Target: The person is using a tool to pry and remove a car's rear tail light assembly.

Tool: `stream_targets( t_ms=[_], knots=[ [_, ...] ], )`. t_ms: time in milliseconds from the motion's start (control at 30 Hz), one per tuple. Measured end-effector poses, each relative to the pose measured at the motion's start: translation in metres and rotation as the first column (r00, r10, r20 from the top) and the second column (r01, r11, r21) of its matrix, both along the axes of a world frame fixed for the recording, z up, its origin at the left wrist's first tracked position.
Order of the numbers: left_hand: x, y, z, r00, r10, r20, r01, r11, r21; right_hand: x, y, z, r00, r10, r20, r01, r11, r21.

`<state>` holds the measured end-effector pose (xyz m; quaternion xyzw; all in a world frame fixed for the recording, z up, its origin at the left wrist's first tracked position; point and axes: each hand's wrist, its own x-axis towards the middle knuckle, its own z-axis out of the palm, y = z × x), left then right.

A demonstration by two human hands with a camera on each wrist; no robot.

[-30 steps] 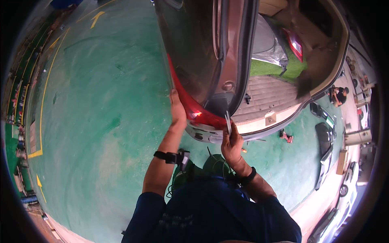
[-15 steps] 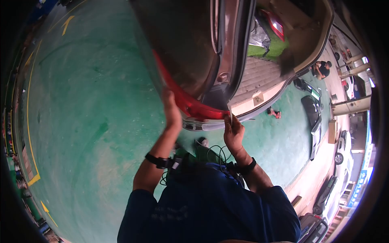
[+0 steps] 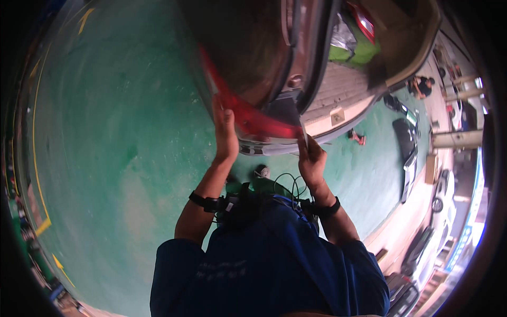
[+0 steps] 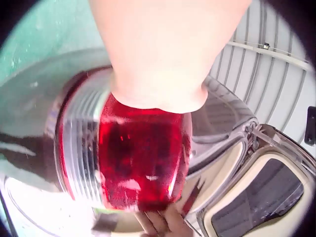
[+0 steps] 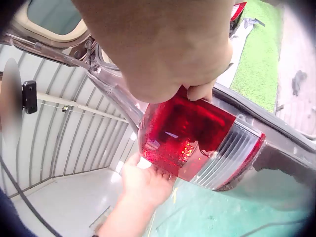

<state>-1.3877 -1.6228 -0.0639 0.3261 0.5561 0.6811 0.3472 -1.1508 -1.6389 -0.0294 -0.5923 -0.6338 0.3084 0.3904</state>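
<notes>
A red and clear tail lamp [image 3: 248, 117] sits at the car's rear corner, beside the opened tailgate area. My left hand [image 3: 226, 132] rests along the lamp's outer side, fingers extended; in the right wrist view the left hand [image 5: 148, 182] touches the lamp's [image 5: 185, 133] lower end. My right hand [image 3: 312, 161] pinches a thin, flat, pale tool [image 3: 303, 128] at the lamp's inner end, by the body edge. The left wrist view has the lamp [image 4: 143, 153] close up, with the right hand's fingers [image 4: 163, 222] below it; the left fingertips are hidden there.
Inside the cargo area, another red lamp [image 3: 363, 22] lies on green matting [image 3: 359, 53]. A dark bumper-like part [image 3: 405, 142] and a red tool [image 3: 357, 138] lie on the green floor. A crouching person [image 3: 422, 87] and parked cars [image 3: 443, 195] are at the right.
The head view has shifted, so the car sits further left. The tool in my right hand has stayed at the lamp's inner end, its tilt changed. My left hand remains on the outer side.
</notes>
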Motion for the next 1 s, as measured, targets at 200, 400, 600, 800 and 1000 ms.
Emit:
stream_targets(
  t_ms=[200, 400, 600, 800, 1000],
  knots=[
    [-0.033, 0.017, -0.019, 0.924, 0.198, 0.326, -0.204, 0.979, -0.019, -0.022, -0.004, 0.028, 0.971, -0.061, 0.230, 0.077, 0.995, -0.059],
    [0.041, 0.011, -0.014, 0.983, 0.174, 0.066, -0.179, 0.981, 0.071, -0.011, -0.009, 0.017, 0.969, -0.029, 0.247, 0.007, 0.996, 0.088],
    [-0.054, 0.014, -0.040, 0.915, 0.338, 0.222, -0.357, 0.933, 0.049, 0.003, 0.003, 0.017, 0.982, 0.022, 0.186, -0.038, 0.996, 0.079],
    [0.001, 0.039, -0.045, 0.958, 0.280, -0.068, -0.281, 0.960, -0.001, -0.009, -0.010, 0.013, 0.999, -0.020, 0.046, 0.014, 0.991, 0.130],
    [-0.005, 0.013, -0.043, 0.995, -0.104, 0.002, 0.102, 0.984, 0.144, 0.004, -0.003, 0.025, 0.972, 0.047, 0.231, -0.052, 0.999, 0.014]
  ],
)
